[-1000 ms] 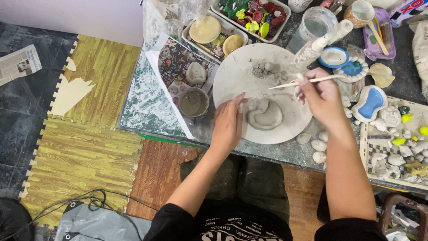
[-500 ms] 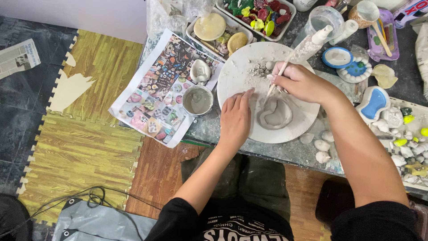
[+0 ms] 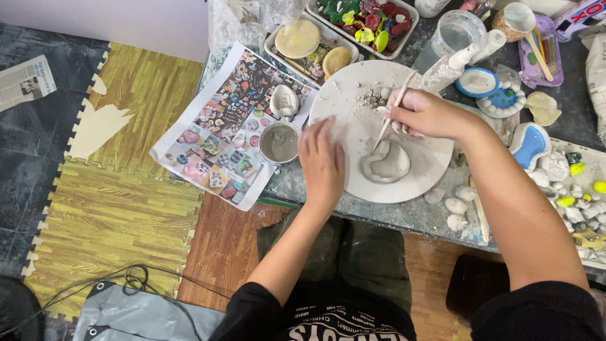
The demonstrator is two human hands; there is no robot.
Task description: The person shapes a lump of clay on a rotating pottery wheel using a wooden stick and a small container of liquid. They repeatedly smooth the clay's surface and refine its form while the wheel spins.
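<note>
The right hand (image 3: pixel 424 113) presses a wooden stick (image 3: pixel 392 112) into the clay piece (image 3: pixel 386 164); the left hand (image 3: pixel 320 158) steadies the round board (image 3: pixel 353 95).

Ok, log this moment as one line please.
right hand: holds thin stick, tip at clay piece | left hand: flat on round board | slip cup: left of board

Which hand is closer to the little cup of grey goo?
The left hand. It rests on the round board just right of the grey cup, nearly touching it. The right hand is farther right, across the board, holding a wooden stick.
</note>
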